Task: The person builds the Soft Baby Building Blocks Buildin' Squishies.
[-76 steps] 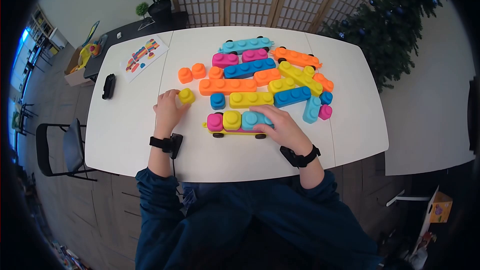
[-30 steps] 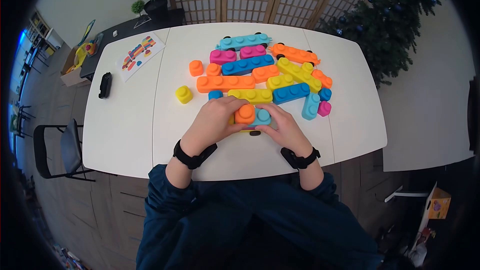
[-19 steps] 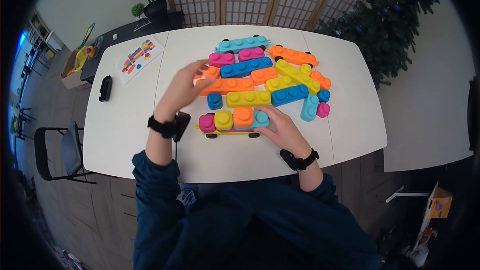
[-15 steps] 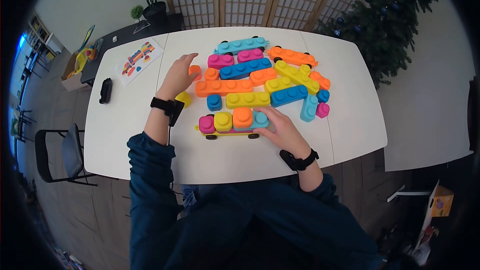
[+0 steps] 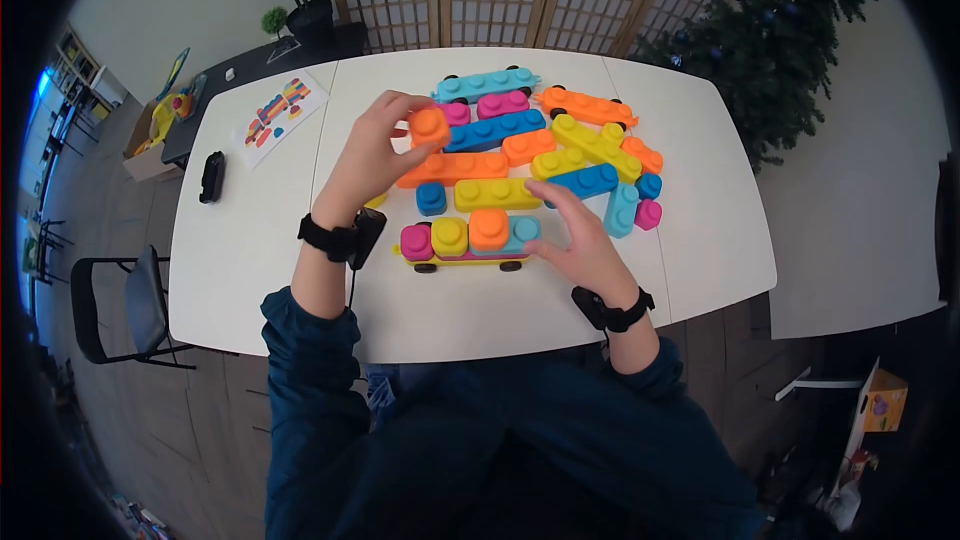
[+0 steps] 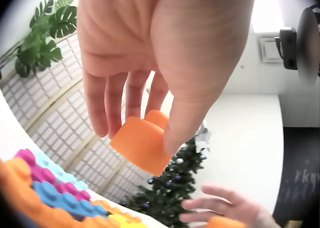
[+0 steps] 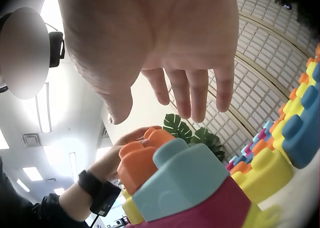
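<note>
My left hand [image 5: 368, 158] pinches an orange block [image 5: 429, 127] between thumb and fingers, held up over the left part of the loose blocks. In the left wrist view the small block [image 6: 142, 145] hangs tilted from the fingertips. My right hand [image 5: 588, 252] is spread at the right end of a block car, its fingers holding nothing. The car has a yellow wheeled base [image 5: 468, 262] carrying a pink block [image 5: 416, 242], a yellow block [image 5: 450, 237] and a light blue block [image 5: 525, 232]. Another orange block [image 5: 489, 228] is stacked by the light blue stud.
Behind the car lie a long yellow block [image 5: 497, 194], a small blue block [image 5: 431, 199] and a long orange block [image 5: 455, 168]. Light blue [image 5: 487, 84] and orange [image 5: 588, 106] wheeled bases stand farther back. A picture sheet [image 5: 282, 116] and black case [image 5: 212, 177] lie left.
An orange block was put onto the car by my left hand, which then moved back left and picked up another orange one. My right hand has let go of the car's light blue block.
</note>
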